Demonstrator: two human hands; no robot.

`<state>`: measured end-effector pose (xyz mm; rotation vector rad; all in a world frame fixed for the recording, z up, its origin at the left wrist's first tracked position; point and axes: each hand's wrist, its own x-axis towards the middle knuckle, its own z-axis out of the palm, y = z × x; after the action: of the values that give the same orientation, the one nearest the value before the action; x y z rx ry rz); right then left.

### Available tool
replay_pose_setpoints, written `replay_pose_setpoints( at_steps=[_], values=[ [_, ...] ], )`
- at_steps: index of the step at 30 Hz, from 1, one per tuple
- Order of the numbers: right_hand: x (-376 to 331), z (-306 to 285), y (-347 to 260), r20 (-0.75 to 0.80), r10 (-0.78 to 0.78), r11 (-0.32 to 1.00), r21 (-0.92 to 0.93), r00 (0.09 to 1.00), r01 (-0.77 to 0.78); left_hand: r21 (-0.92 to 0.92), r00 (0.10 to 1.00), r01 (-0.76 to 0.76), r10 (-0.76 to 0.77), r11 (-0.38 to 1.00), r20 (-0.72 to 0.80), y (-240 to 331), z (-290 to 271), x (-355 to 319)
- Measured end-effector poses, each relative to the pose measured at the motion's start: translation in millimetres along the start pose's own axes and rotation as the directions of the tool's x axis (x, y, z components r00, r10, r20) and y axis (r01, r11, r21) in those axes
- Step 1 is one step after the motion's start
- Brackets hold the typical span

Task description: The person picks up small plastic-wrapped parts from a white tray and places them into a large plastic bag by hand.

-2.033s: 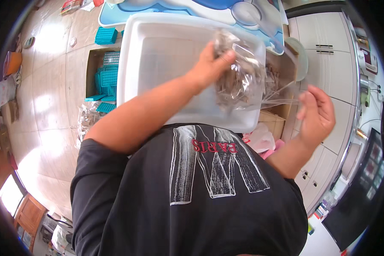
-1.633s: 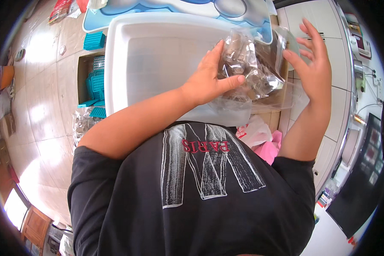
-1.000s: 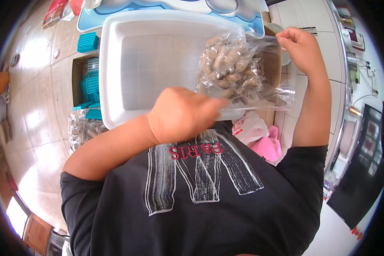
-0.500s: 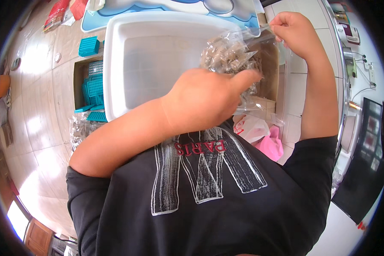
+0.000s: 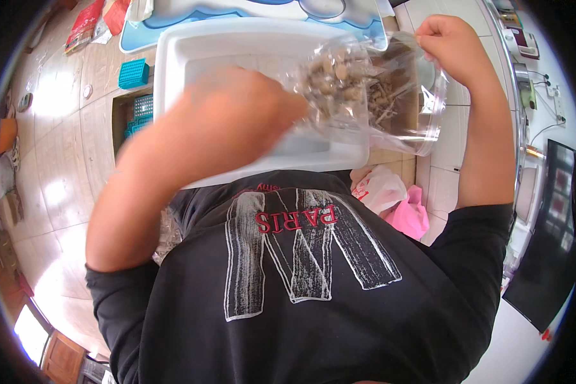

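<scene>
A clear plastic bag [image 5: 339,77] of brown dried pieces, looking like small mushrooms with thin stems, lies across the right side of a white plastic tub [image 5: 262,168]. My right hand [image 5: 451,46] is closed in a pinch on the bag's upper right edge, and the bag spreads wide below it. Over the tub, my left hand [image 5: 249,105] is blurred, its knuckles against the bag's left end. Its fingers are hidden and smeared, so its grip does not show. Much of the tub's inside is covered by my left hand and the bag.
A blue and white patterned board [image 5: 237,16] lies beyond the tub. Left of it are a teal basket [image 5: 133,73] and a cardboard box [image 5: 120,121] holding more teal baskets. White [image 5: 381,189] and pink plastic bags [image 5: 408,214] sit near my right side.
My left hand has swung left and away over the tub. The bag has shifted and stretched out, showing its wide right end. My right hand has moved slightly right, still pinching the bag.
</scene>
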<state>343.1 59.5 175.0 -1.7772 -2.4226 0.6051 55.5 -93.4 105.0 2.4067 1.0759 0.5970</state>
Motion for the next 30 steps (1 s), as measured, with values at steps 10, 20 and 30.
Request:
replay_pose_setpoints(
  at_steps=[10, 20, 30],
  values=[
    [-114, 72, -6, 0.149, -0.005, 0.985, 0.173, 0.989, -0.021, 0.400, 0.979, 0.202, -0.199, 0.894, -0.050, 16, -52, -79],
    [-154, 110, 1, 0.127, 0.081, 0.971, 0.214, 0.989, -0.107, 0.055, 0.969, 0.233, -0.237, 0.971, 0.066, 40, -10, -89],
    [-171, 96, 19, 0.206, 0.180, 0.849, 0.461, 0.962, -0.258, -0.089, 0.921, 0.371, -0.379, 0.924, -0.095, 39, -9, -128]
  ],
)
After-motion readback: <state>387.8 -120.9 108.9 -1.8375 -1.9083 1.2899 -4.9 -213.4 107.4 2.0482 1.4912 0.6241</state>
